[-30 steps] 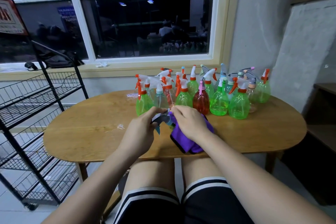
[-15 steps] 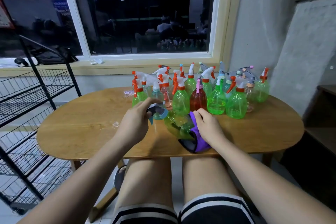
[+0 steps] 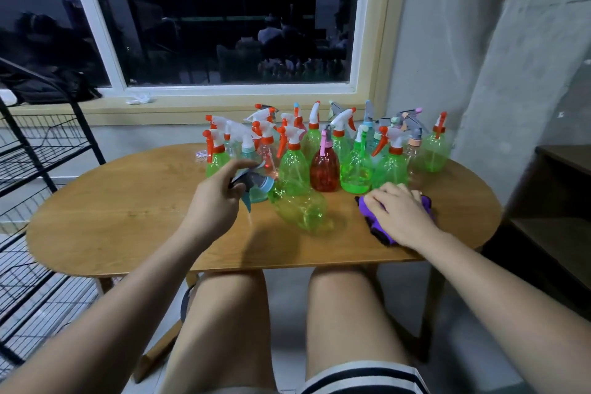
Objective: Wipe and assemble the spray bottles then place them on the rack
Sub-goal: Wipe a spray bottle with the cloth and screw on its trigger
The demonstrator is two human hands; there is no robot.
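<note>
Rack (image 3: 48,150) cut off at left edge. Purple cloth (image 3: 366,206) mostly hidden under right hand (image 3: 399,217). Spray head (image 3: 259,185) partly covered by left hand (image 3: 211,205), blurred, maybe blue-grey. Back-row bottles (image 3: 367,120) overlap each other, count unclear.

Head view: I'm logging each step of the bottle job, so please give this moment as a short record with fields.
left hand: holds a spray head
spray head: grey, blue collar, close to the lying bottle's neck; joined or not, cannot tell
lying bottle: green, on its side on the table
right hand: rests on the purple cloth on the table
standing bottles: cluster at the table's back, heads on
rack: black wire, left of the table
</note>
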